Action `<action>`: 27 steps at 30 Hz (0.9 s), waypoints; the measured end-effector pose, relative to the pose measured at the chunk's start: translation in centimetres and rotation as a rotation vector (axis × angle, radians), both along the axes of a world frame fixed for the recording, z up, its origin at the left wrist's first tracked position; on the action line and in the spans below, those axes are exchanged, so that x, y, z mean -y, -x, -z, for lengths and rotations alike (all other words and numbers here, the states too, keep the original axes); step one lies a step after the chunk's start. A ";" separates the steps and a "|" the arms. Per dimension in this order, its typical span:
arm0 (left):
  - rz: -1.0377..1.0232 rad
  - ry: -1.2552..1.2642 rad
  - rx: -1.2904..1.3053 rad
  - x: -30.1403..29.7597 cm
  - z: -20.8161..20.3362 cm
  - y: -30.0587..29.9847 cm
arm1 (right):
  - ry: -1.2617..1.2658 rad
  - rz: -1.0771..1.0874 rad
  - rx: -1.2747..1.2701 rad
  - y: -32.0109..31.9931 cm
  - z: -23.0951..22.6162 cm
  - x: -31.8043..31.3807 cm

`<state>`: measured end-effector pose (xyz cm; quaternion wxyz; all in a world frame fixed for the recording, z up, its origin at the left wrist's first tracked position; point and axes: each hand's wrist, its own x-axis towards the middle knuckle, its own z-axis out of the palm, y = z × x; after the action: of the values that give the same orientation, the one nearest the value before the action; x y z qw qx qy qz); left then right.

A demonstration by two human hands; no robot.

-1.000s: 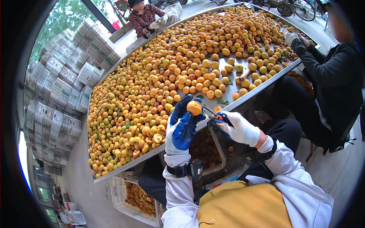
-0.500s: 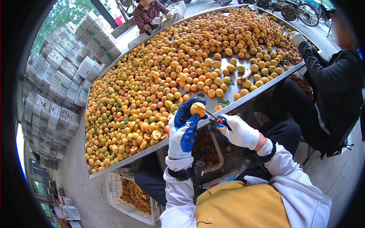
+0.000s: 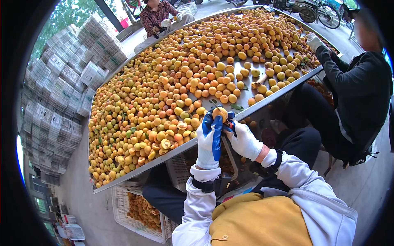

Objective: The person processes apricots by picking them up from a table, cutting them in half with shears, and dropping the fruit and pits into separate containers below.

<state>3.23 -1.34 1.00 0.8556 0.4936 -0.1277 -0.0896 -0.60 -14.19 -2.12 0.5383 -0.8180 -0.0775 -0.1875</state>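
My left hand (image 3: 210, 141), in a white glove with a blue coated palm, holds up an orange-yellow apricot (image 3: 220, 113) between thumb and fingers. In my right hand (image 3: 245, 142), gloved alike, is a small knife (image 3: 230, 124) with a red and dark handle. Its thin blade lies against the apricot; how deep it cuts I cannot tell. Both hands meet just in front of the near rim of a metal table (image 3: 172, 154). Whole apricots (image 3: 164, 88) are heaped over that table, and a few halved ones lie near the rim.
A white crate (image 3: 119, 205) of apricot halves stands on the floor at left; another crate (image 3: 177, 174) is below my hands. One co-worker (image 3: 353, 94) sits at right, another (image 3: 158, 18) across the table. Stacked crates (image 3: 53, 106) rise at far left.
The right hand has come in closer to the left, bringing the knife blade across the apricot. Both hands have shifted a little; the left has moved slightly right.
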 end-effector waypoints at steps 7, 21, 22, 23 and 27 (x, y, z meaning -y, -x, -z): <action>-0.139 -0.338 0.014 -0.8 0.8 -0.9 | -0.166 -0.178 -0.256 0.1 0.0 -0.1; -0.417 -0.577 0.648 -2.3 2.6 -0.8 | -0.390 -0.217 -0.136 0.6 -0.5 0.1; -0.184 -0.300 0.249 -2.2 1.8 -0.8 | -0.546 -0.142 -0.300 0.8 -1.7 0.6; -0.227 -0.344 0.327 -2.3 2.4 -0.7 | -0.628 -0.075 -0.423 0.6 -2.7 1.0; -0.252 -0.746 0.673 -2.0 1.0 0.9 | -0.410 -0.097 -0.373 -0.5 -3.6 2.7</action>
<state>2.38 0.71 -0.02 0.5370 0.7782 -0.2949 0.1384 -0.06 -16.85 1.53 0.7059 -0.7076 0.0235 -0.0196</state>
